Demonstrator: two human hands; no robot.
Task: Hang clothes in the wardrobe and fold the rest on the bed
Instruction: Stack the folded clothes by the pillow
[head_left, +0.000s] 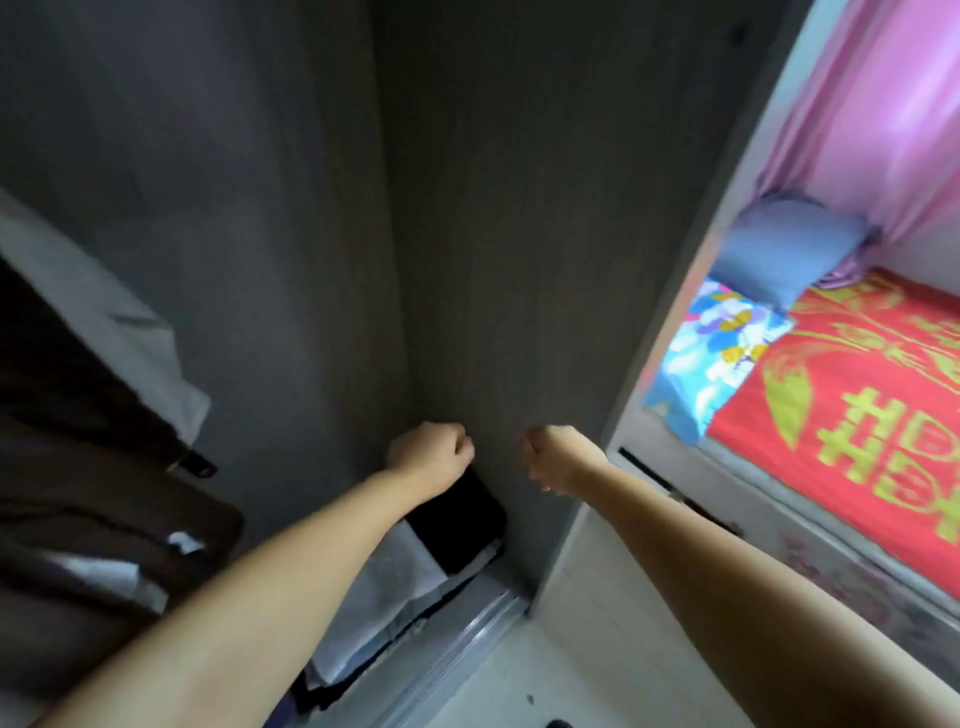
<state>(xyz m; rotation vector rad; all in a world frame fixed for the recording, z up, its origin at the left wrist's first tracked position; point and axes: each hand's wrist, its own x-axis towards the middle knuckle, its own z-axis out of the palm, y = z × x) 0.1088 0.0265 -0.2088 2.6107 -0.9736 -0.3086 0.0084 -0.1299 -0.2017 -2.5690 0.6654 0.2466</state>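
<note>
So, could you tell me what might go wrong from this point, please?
1. Both hands, the left hand and right hand, are curled and seem to hold nothing, so no garment is ready to hang.
2. The folded black and white clothes lie by the metal sliding-door track and might catch in it.
3. The dark brown hanging garment crowds the left side and could be knocked.

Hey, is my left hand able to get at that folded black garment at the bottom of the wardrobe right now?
Probably yes: the left hand is curled and holds nothing, right above the folded black garment, with nothing between them.
</note>
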